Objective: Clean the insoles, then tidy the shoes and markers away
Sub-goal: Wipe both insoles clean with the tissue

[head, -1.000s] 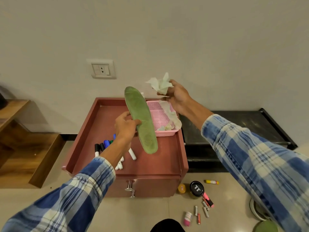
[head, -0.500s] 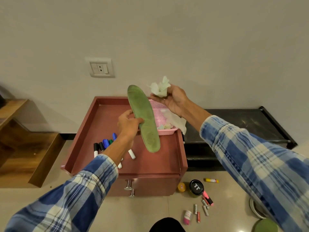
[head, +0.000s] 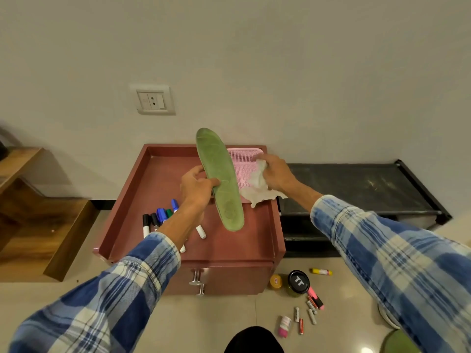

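Several markers [head: 160,220] lie just below your left hand [head: 196,187], whose thumb and curled fingers pinch the insole [head: 219,179] at its mid edge. Beyond those fingers, your right hand [head: 276,174] bunches a tissue [head: 257,184] over the pink basket [head: 242,154]. A hard wipe against that single pinch could twist the insole loose onto the markers.

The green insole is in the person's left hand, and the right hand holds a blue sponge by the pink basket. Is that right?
Not quite. The head view shows the right hand gripping a crumpled white tissue, not a blue sponge. The rest holds: the left hand holds the green insole, and the tissue is by the pink basket.
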